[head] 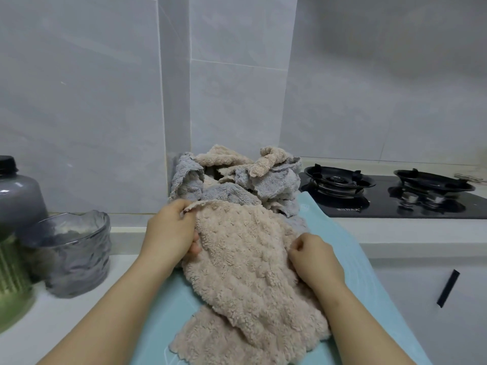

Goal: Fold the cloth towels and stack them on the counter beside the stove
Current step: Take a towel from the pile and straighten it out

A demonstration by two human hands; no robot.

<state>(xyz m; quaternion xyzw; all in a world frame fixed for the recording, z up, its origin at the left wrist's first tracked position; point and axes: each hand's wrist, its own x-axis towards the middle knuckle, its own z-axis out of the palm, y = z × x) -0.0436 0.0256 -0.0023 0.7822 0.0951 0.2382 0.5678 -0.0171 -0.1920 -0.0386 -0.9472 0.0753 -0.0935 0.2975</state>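
A fluffy beige towel [245, 272] lies crumpled on a light blue mat [369, 280] in front of me. My left hand [171, 233] pinches the towel's far left edge. My right hand [313, 259] grips its right side with fingers curled into the cloth. Behind it, against the tiled wall, sits a loose heap of grey and beige towels [237, 177], unfolded and tangled together.
A black two-burner gas stove [390, 193] lies to the right of the heap. At the left stand a grey ribbed glass bowl [71, 254], a dark-lidded grey jar [18, 191] and a green ribbed container [10, 280]. The white counter [66, 325] runs below them.
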